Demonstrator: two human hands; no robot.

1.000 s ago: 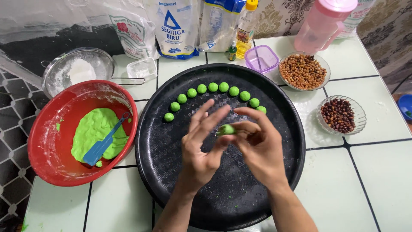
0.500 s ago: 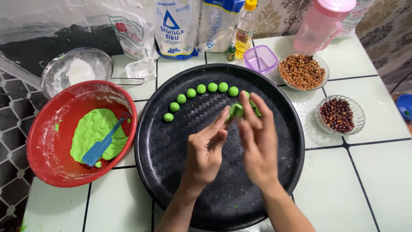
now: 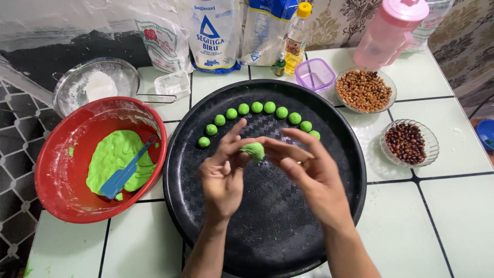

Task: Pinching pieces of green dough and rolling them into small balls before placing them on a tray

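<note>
Hands: left hand and right hand pinch one green dough piece between fingertips, above the black tray.
Packages: white-and-blue bags stand upright beyond the hands.
Change: hands sit nearer the body than half a second ago.
Room: bare tray below the wrists; dough balls arc beyond.

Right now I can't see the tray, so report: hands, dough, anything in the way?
Both hands, left and right, pinch dough piece above tray. Nine balls arc along far side. Nothing blocking.
</note>
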